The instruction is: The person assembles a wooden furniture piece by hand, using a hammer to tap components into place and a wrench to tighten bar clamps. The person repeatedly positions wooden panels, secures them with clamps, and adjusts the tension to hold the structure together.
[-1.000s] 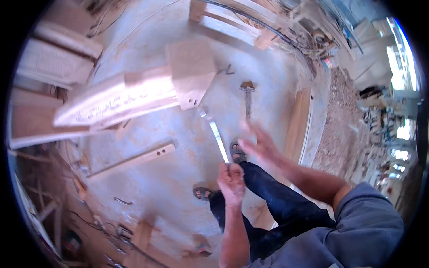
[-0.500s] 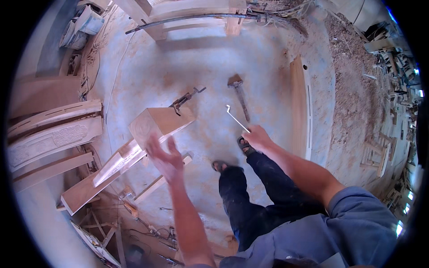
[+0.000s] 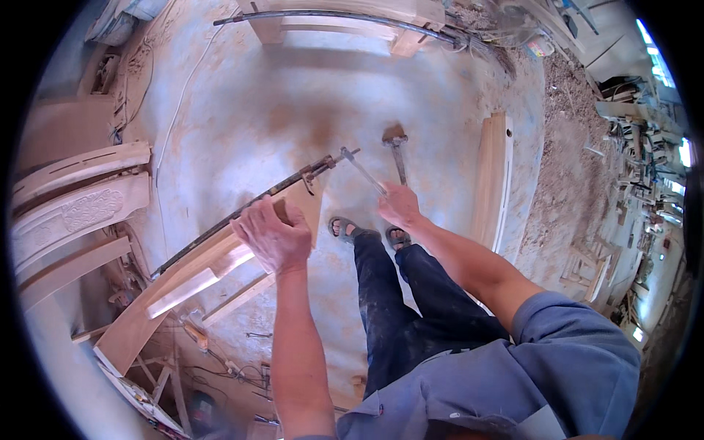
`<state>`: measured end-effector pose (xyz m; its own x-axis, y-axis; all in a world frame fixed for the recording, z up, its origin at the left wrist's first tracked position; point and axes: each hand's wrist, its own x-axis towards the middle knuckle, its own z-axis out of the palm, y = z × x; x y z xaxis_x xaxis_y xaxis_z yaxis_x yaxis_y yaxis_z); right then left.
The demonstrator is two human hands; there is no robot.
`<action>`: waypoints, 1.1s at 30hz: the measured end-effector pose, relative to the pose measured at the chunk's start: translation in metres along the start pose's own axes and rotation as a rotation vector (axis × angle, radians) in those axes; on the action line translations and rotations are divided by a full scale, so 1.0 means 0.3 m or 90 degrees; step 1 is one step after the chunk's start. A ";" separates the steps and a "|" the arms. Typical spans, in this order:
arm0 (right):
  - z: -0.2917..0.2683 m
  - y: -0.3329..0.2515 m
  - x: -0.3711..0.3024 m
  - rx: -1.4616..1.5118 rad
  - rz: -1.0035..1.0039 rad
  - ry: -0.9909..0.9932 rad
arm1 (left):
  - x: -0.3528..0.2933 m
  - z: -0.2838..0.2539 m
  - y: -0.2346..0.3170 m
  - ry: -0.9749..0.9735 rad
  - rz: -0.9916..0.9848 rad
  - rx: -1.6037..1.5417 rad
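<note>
A long dark bar clamp [image 3: 213,236] lies along the far edge of a pale wooden workpiece [image 3: 304,199]. My left hand [image 3: 275,233] is on top of them, fingers curled over the far edge at the bar; its fingertips are partly hidden. My right hand [image 3: 400,206] is closed round a thin metal rod [image 3: 361,171]. The rod's far end meets the screw end [image 3: 345,154] of the clamp. Past my right hand, a hammer [image 3: 398,154] with a dark head lies on the floor.
A wooden board [image 3: 493,183] lies at the right. Carved and curved wooden parts [image 3: 84,209] stand at the left. Another long bar [image 3: 337,13] rests on a wooden frame at the far side. Cords and tools [image 3: 235,370] lie at lower left, wood scraps [image 3: 653,147] at far right.
My left hand has come down from open and raised onto the workpiece and clamp. My right hand has moved left and away from me, bringing the rod's end to the clamp. The view has shifted.
</note>
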<state>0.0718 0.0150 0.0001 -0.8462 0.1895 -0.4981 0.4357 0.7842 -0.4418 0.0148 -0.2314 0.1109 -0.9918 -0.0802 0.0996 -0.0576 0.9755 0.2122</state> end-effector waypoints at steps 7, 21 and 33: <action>0.100 0.046 0.040 0.151 0.203 -0.089 | 0.022 -0.016 -0.031 -0.053 -0.023 -0.033; 0.189 0.127 0.086 0.577 0.404 -0.330 | 0.055 0.036 -0.017 0.050 -0.281 0.004; 0.148 0.016 0.143 0.571 0.627 -0.324 | 0.085 0.050 0.003 0.006 -0.255 -0.028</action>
<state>0.0513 0.0007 -0.0566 0.0283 0.0493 -0.9984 0.9774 -0.2106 0.0173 -0.0122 -0.2295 0.0989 -0.8910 -0.4538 0.0088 -0.4338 0.8571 0.2777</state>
